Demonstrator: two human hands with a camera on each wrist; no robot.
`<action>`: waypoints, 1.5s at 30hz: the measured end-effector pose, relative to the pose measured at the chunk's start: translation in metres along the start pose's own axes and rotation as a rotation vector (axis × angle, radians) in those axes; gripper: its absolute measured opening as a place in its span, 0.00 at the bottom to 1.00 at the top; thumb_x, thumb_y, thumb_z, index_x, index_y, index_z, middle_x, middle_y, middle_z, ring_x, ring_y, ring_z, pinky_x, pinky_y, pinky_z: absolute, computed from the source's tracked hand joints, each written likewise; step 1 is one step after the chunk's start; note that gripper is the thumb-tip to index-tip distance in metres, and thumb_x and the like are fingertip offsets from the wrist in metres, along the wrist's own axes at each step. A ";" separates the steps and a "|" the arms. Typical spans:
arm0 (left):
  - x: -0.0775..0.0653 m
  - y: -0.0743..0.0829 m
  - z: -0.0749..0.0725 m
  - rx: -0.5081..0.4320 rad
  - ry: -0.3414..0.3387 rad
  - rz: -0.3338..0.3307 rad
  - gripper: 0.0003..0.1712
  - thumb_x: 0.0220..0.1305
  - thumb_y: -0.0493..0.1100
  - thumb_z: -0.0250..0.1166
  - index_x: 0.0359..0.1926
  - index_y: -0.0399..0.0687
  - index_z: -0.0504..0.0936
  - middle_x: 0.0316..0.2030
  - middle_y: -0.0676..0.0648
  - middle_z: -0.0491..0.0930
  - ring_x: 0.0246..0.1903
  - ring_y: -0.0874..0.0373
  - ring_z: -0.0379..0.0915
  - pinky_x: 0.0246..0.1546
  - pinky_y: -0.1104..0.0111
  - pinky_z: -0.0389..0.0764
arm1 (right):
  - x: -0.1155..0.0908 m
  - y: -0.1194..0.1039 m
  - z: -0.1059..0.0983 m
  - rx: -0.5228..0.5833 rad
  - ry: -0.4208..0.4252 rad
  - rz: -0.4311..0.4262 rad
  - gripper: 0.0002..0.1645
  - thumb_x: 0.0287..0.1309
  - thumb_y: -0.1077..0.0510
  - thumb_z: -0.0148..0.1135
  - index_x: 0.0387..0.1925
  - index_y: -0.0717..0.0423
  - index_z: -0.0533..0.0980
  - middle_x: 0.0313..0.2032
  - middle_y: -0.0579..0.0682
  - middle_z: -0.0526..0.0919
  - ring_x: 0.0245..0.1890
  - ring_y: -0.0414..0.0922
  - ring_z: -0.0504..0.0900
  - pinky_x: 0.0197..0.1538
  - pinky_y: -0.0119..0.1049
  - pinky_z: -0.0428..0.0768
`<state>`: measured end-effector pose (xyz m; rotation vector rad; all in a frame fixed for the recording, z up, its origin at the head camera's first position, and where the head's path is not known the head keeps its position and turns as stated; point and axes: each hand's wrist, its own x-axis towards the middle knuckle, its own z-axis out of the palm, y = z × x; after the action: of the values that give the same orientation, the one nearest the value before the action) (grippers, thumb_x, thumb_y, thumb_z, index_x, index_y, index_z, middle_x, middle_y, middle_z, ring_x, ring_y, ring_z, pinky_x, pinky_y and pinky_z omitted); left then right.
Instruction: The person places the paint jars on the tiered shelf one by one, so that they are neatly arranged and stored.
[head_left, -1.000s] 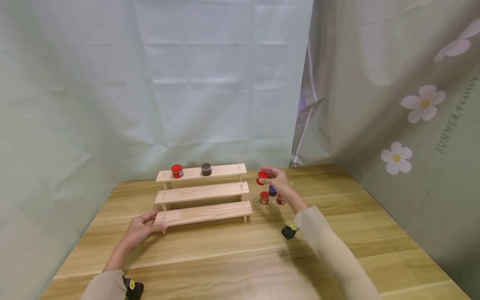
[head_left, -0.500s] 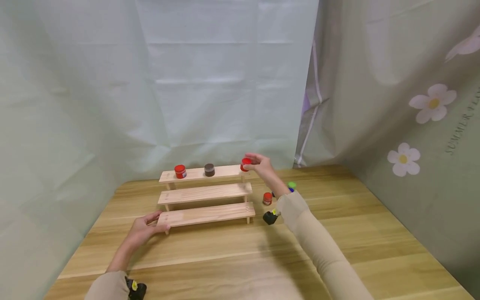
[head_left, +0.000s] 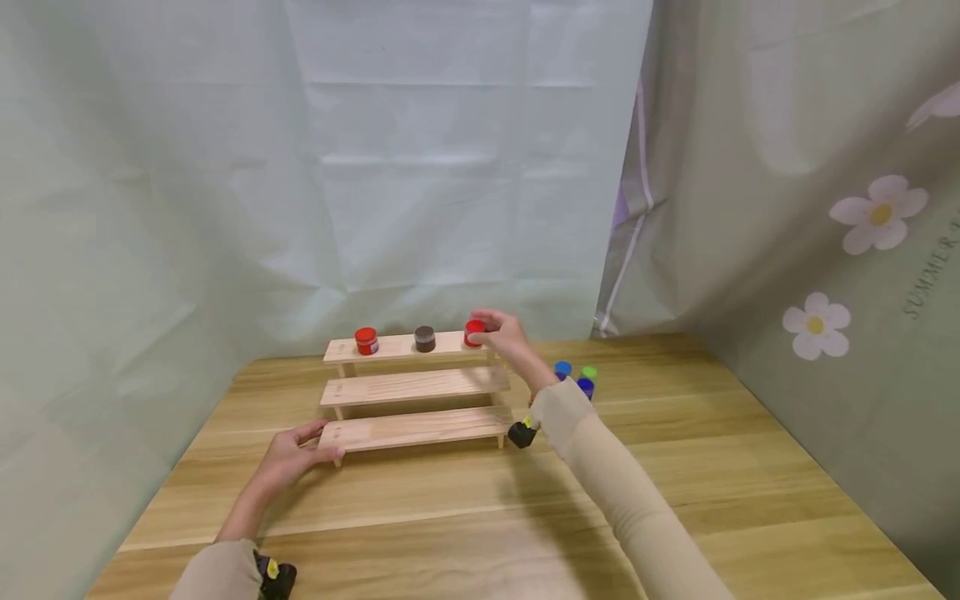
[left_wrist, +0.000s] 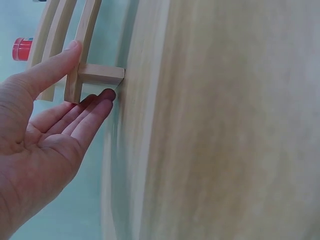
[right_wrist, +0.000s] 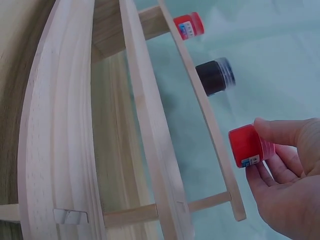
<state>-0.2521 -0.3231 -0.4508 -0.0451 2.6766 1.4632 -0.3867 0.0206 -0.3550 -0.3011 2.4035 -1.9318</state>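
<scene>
A three-tier wooden display stand (head_left: 416, 385) is on the table. My left hand (head_left: 288, 460) holds the left end of its lowest shelf; in the left wrist view the thumb (left_wrist: 57, 67) lies on one side and the fingers on the other. My right hand (head_left: 506, 340) pinches a red paint jar (right_wrist: 246, 145) by its lid end, at the right end of the top shelf. A narrow gap shows between the jar and the shelf in the right wrist view. Another red jar (head_left: 367, 341) and a dark jar (head_left: 424, 338) stand on that shelf, left and middle.
Right of the stand, blue-lidded (head_left: 562, 367), green-lidded (head_left: 589, 373) and dark blue (head_left: 586, 388) jars are on the wooden table (head_left: 420, 533), partly behind the right forearm. A pale curtain (head_left: 450, 167) hangs behind, and a flowered cloth (head_left: 750, 208) at the right.
My right hand has carried the red jar leftward and up from beside the stand to the top shelf's right end. The left hand keeps its hold; the view has shifted slightly.
</scene>
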 end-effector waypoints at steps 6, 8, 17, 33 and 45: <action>-0.001 0.004 0.001 -0.004 -0.001 0.003 0.48 0.59 0.49 0.70 0.70 0.27 0.58 0.69 0.26 0.59 0.67 0.34 0.62 0.60 0.61 0.76 | 0.004 0.003 0.004 -0.010 0.000 0.005 0.30 0.59 0.68 0.63 0.63 0.54 0.73 0.60 0.57 0.79 0.59 0.53 0.78 0.60 0.42 0.80; -0.001 0.004 0.001 -0.008 -0.001 0.002 0.48 0.59 0.49 0.71 0.70 0.27 0.58 0.69 0.26 0.59 0.67 0.34 0.62 0.61 0.60 0.75 | 0.005 0.004 0.004 -0.008 0.000 0.011 0.30 0.59 0.67 0.63 0.63 0.54 0.73 0.60 0.57 0.79 0.59 0.53 0.78 0.60 0.42 0.80; -0.002 0.002 0.000 0.006 -0.002 0.004 0.48 0.60 0.49 0.70 0.70 0.27 0.58 0.69 0.26 0.58 0.67 0.34 0.61 0.60 0.63 0.76 | 0.004 0.009 0.006 -0.006 -0.007 0.006 0.31 0.59 0.68 0.64 0.65 0.56 0.71 0.59 0.60 0.79 0.58 0.54 0.79 0.60 0.42 0.80; 0.001 0.001 0.001 0.017 -0.013 -0.024 0.49 0.60 0.51 0.70 0.71 0.29 0.57 0.69 0.26 0.58 0.67 0.34 0.61 0.63 0.56 0.74 | -0.022 0.017 -0.041 0.061 0.020 -0.022 0.29 0.63 0.65 0.61 0.65 0.59 0.70 0.63 0.61 0.75 0.64 0.54 0.74 0.67 0.44 0.74; -0.003 0.002 -0.002 0.031 -0.019 -0.013 0.50 0.60 0.53 0.69 0.72 0.30 0.57 0.69 0.26 0.58 0.67 0.34 0.61 0.59 0.61 0.77 | -0.048 0.048 -0.091 0.017 0.113 0.029 0.28 0.61 0.67 0.61 0.63 0.64 0.70 0.61 0.63 0.76 0.61 0.54 0.77 0.63 0.38 0.77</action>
<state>-0.2493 -0.3237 -0.4474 -0.0465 2.6777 1.4110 -0.3601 0.1265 -0.3854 -0.1588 2.4434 -2.0071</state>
